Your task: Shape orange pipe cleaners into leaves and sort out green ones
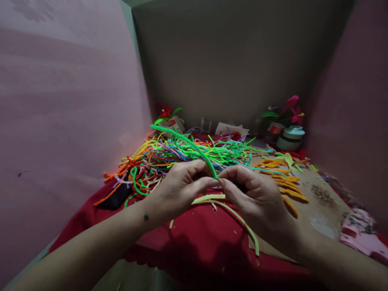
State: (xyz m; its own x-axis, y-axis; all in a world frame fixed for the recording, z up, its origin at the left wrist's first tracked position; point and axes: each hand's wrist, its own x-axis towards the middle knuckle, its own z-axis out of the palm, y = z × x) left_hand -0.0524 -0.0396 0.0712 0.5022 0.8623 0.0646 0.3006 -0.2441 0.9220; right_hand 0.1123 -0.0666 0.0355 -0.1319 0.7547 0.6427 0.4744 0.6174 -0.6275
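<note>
A bright green pipe cleaner [190, 143] rises in a curve from between my two hands toward the upper left. My left hand [184, 184] pinches it near its lower end, thumb against fingers. The fingertips of my right hand [251, 190] are pinched on the very end of the same green stem, meeting my left thumb. Below my hands, pale yellow pipe cleaners [239, 218] lie bent on the red cloth [212, 238]. Just beyond my hands spreads a tangled heap of pipe cleaners [212, 153] in many colours.
Orange petal-like fuzzy pieces [291, 188] lie on a cardboard sheet [321, 214] at right. Behind stand a pale green lidded jar [291, 138] and pink flowers [295, 111]. A dark object [115, 196] sits at left; a pink item [360, 234] lies far right. Pink walls flank the table.
</note>
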